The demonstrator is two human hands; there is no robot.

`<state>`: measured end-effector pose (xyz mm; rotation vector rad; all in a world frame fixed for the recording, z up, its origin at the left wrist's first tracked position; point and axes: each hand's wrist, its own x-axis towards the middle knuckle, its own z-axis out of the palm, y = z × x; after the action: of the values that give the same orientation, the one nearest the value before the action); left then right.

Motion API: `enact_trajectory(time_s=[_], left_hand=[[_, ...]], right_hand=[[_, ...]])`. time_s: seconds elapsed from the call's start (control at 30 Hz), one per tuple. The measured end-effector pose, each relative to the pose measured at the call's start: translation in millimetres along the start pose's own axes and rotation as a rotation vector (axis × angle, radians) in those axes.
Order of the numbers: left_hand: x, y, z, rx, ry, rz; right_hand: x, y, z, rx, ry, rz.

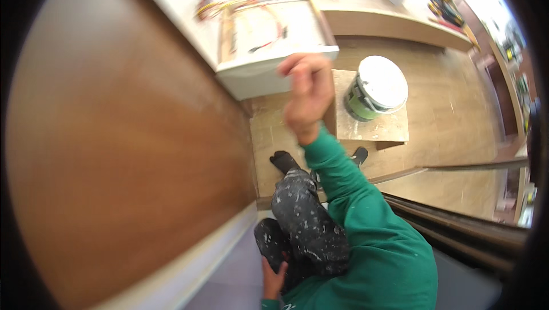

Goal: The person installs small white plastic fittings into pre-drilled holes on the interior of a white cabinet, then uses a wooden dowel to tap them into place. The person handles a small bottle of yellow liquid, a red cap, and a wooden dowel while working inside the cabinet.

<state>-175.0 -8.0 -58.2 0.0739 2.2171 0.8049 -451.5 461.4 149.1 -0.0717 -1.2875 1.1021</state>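
My right hand (pixel 309 90) is raised in front of a white-fronted open drawer or shallow box (pixel 260 70), its fingers curled in. They are slightly blurred, and whatever they may hold is hidden; I cannot tell whether they touch the white front. Inside the box lie thin orange and yellow cables (pixel 269 21) and a few small dark pieces. My left hand (pixel 273 281) rests on my dark, paint-spotted trouser leg (pixel 271 241), thumb and fingers apart.
A lidded paint bucket (pixel 383 84) stands on a small wooden stool (pixel 366 130) at the right. Along my left runs a large brown wooden panel (pixel 126 138). Tools (pixel 443 4) lie on the far counter; a slipper (pixel 359 156) is on the floor beside the stool.
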Motion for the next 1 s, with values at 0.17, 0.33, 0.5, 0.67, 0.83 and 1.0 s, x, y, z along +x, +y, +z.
enact_trajectory(time_s=[0.17, 0.33, 0.5, 0.67, 0.83, 1.0], left_hand=[[-6.4, 88.4, -49.5, 0.086, -0.187, -0.171], [25.3, 243.0, -100.7, -0.149, -0.16, -0.107], [18.7, 316.1, -139.7, -0.064, -0.265, -0.038], [54.2, 309.1, -187.8, 0.414, -0.625, 0.043], [127.1, 346.2, -197.0, 0.263, -0.539, -0.011], [185.8, 463.3, -206.5, 0.074, -0.488, -0.127]], right_hand=[[36.7, 12.9, -1.3, -0.018, -0.107, -0.023], [133.7, -1.7, -93.8, -0.574, 0.143, -0.047], [141.8, -9.3, -190.1, -0.896, 0.646, 0.517], [49.5, -41.9, -245.9, -1.082, 0.985, 0.944], [2.5, -54.6, -231.1, -1.036, 1.052, 1.15], [-2.4, -67.5, -223.0, -0.889, 0.971, 1.304]])
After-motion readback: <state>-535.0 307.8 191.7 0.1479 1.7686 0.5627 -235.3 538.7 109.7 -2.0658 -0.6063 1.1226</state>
